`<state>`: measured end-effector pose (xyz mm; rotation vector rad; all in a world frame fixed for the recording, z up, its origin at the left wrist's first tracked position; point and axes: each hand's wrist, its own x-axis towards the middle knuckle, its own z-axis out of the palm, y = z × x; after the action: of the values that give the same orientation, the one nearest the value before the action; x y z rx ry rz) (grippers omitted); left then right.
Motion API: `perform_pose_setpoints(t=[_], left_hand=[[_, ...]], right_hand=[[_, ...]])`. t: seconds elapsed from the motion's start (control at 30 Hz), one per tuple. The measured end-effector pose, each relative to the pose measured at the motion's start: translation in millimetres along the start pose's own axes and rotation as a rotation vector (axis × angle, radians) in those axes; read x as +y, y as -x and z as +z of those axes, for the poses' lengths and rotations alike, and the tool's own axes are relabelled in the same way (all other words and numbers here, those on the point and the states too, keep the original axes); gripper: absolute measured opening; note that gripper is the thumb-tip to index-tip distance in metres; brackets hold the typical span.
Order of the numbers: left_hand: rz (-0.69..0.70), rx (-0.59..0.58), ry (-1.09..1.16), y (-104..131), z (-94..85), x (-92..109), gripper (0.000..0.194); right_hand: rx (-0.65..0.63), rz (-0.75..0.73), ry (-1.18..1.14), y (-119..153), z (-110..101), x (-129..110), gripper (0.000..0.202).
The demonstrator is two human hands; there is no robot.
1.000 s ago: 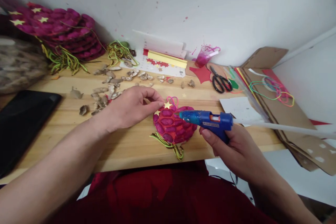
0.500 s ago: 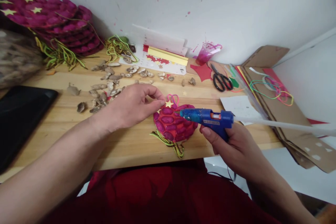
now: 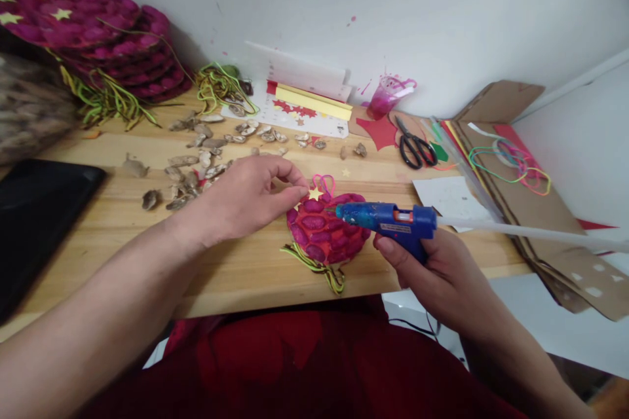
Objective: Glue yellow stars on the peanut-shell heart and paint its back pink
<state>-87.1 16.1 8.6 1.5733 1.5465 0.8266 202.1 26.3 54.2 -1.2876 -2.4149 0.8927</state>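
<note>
Lying on a pale, striped-grain wooden table point(image 3: 236, 281), near its front edge and between the person's 2 hands, is a rounded magenta ornament point(image 3: 317, 236). Its surface is bumpy, built of plump oval pods set close together, with a brighter red base showing in the gaps. A thin pink loop point(image 3: 324, 182) stands out from its far edge; a loose tassel of yellow-green and dark cords point(image 3: 322, 267) spills from the near edge.

The left hand point(image 3: 260, 200) pinches 1 point of a small, flat, pale yellow star point(image 3: 315, 194) between thumb and forefinger, at the ornament's far edge. Part of another yellow star shows just below those fingertips.

The right hand point(image 3: 437, 272) is wrapped around the handle of a glossy blue glue gun point(image 3: 388, 219), a long translucent stick jutting from its back. Its nozzle points left over the ornament; whether it touches is unclear.

Behind the left hand lie rough, tan, split shells point(image 3: 184, 180). At far left is a stack of similar knobbly magenta pieces point(image 3: 128, 46); at right, black-handled metal scissors point(image 3: 415, 147) and plain brown cardboard point(image 3: 535, 209).
</note>
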Motion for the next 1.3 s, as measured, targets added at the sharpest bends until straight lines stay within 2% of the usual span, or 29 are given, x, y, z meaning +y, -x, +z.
perform_pose_setpoints(t=[0.43, 0.87, 1.3], left_hand=[[0.003, 0.000, -0.047, 0, -1.1, 3, 0.028], [-0.008, -0.007, -0.025, 0, -1.0, 3, 0.027], [0.004, 0.008, -0.025, 1, -0.5, 2, 0.026]], right_hand=[[-0.006, -0.018, 0.024, -3, 4, -3, 0.043], [0.009, -0.040, 0.037, -4, 5, -3, 0.035], [0.045, -0.019, 0.093, 6, -3, 4, 0.044]])
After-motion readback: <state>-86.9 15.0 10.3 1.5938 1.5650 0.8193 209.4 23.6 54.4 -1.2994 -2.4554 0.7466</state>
